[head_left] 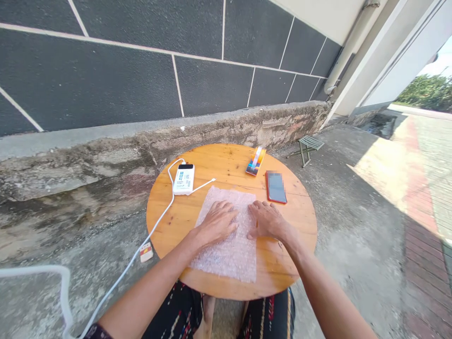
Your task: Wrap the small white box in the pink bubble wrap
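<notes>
A sheet of pinkish, see-through bubble wrap [226,256] lies flat on the round wooden table [278,273]. My left hand [219,221] rests on the middle of the sheet, palm down with its fingers stretched out. At the sheet's right edge lies my right hand [266,219], its fingers apart and their tips on the wrap. Just beyond the right hand is a phone [276,187] in a red case. A small orange and blue box [255,161] stands farther back.
A white power bank [184,180] sits at the table's back left, with a white cable [155,226] running off the left side. On the ground are a small packet [146,252] and, at the right, a folding stool [308,147]. A dark tiled wall [130,80] rises behind.
</notes>
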`<state>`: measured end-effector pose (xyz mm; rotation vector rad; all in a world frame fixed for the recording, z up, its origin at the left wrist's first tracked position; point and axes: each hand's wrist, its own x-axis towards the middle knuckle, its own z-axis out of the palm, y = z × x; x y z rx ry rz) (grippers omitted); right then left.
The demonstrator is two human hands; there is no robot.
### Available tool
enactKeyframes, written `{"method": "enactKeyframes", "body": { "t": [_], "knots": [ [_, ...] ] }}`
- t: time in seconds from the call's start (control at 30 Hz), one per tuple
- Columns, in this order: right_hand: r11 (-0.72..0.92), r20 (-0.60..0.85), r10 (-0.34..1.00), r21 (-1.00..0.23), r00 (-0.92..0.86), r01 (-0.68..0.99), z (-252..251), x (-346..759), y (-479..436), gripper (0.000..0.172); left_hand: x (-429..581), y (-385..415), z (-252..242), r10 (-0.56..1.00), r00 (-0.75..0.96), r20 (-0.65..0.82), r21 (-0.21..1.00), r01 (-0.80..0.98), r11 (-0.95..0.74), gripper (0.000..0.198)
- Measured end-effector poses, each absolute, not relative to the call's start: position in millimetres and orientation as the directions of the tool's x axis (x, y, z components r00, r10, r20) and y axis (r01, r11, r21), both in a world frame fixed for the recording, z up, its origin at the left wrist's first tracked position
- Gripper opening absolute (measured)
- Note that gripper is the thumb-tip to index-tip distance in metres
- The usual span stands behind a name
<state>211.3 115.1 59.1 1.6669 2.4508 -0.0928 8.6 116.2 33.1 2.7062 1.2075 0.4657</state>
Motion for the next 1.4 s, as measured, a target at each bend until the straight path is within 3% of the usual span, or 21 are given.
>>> {"method": "enactKeyframes", "body": {
  "t": [0.17, 0.27, 0.37, 0.47, 0.53, 0.6, 0.7, 0.8, 0.93, 1.07, 1.17, 1.23, 1.4],
  "knots": [
    [0.369, -0.209, 0.91, 0.021, -0.357, 0.929, 58, 213, 117, 0.075, -17, 127, 22, 0.798, 0.583, 0.15, 0.285, 0.748, -0.6, 0.046],
    [0.374, -0.207, 0.907, 0.002, -0.366, 0.927, 62, 215, 115, 0.072, -27, 128, 22, 0.852, 0.493, 0.175, 0.296, 0.799, -0.523, 0.04],
    [0.38, -0.215, 0.902, -0.015, -0.374, 0.925, 69, 218, 110, 0.068, -25, 123, 23, 0.833, 0.507, 0.223, 0.301, 0.777, -0.554, 0.037],
    [0.362, -0.102, 0.925, -0.059, -0.367, 0.93, 77, 213, 104, 0.065, -18, 118, 24, 0.804, 0.549, 0.229, 0.303, 0.745, -0.595, 0.034],
    [0.367, 0.04, 0.93, -0.197, -0.366, 0.909, 78, 200, 102, 0.061, -15, 115, 24, 0.805, 0.549, 0.224, 0.305, 0.745, -0.593, 0.032],
    [0.384, 0.102, 0.92, -0.418, -0.378, 0.823, 71, 185, 107, 0.056, -15, 114, 23, 0.813, 0.535, 0.228, 0.307, 0.753, -0.582, 0.032],
    [0.287, -0.029, 0.912, -0.668, -0.409, 0.687, 52, 177, 124, 0.057, -17, 114, 23, 0.818, 0.528, 0.23, 0.312, 0.756, -0.576, 0.03],
    [0.057, -0.098, 0.973, -0.774, -0.208, 0.631, 38, 196, 141, 0.05, -23, 116, 24, 0.818, 0.528, 0.227, 0.32, 0.753, -0.575, 0.029],
    [-0.024, -0.047, 0.999, -0.73, -0.015, 0.683, 44, 224, 144, 0.046, -26, 118, 28, 0.832, 0.508, 0.226, 0.342, 0.758, -0.555, 0.027],
    [0.223, 0.24, 0.967, -0.655, -0.081, 0.722, 61, 200, 122, 0.034, -24, 108, 30, 0.828, 0.494, 0.265, 0.366, 0.743, -0.56, 0.031],
    [0.293, 0.07, 0.933, -0.716, -0.353, 0.634, 60, 168, 104, 0.023, -26, 98, 28, 0.83, 0.499, 0.251, 0.375, 0.74, -0.558, 0.033],
    [0.282, -0.014, 0.905, -0.729, -0.426, 0.623, 52, 160, 92, 0.019, -31, 94, 24, 0.841, 0.491, 0.228, 0.378, 0.751, -0.541, 0.034],
    [0.174, -0.017, 0.974, -0.577, -0.225, 0.798, 39, 188, 60, 0.024, -40, 96, 21, 0.85, 0.488, 0.198, 0.379, 0.762, -0.526, 0.034]
  ]
}}
